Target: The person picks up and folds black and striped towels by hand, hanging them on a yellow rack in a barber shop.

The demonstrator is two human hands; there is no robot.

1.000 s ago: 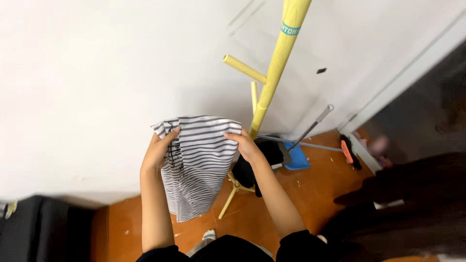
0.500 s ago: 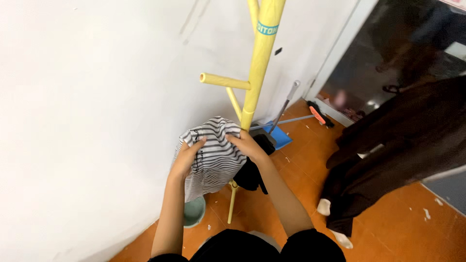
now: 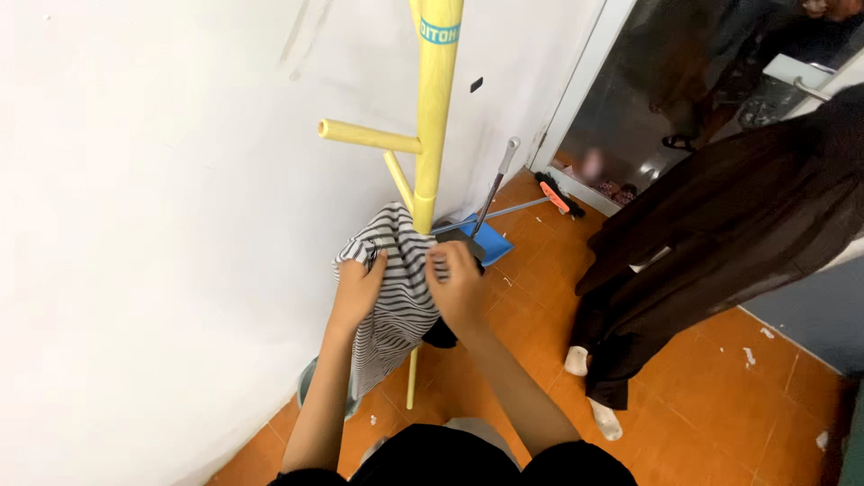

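Note:
A black-and-white striped garment (image 3: 396,310) hangs from both my hands, low in front of a yellow coat stand (image 3: 435,135). My left hand (image 3: 358,290) grips the cloth at its upper left edge. My right hand (image 3: 456,286) clasps its upper right edge, close to the stand's pole. The garment's top lies against the pole below a side peg (image 3: 369,136). A dark item (image 3: 441,335) shows beneath my right hand, partly hidden.
A white wall (image 3: 162,225) is on the left. A blue dustpan (image 3: 486,241) with a long handle and a broom lie by the stand's base. A person in dark clothing (image 3: 720,243) stands to the right on the orange tiled floor (image 3: 702,396).
The view has swung to the right and the stand now fills the centre. Both hands stayed on the striped garment and brought it in against the pole.

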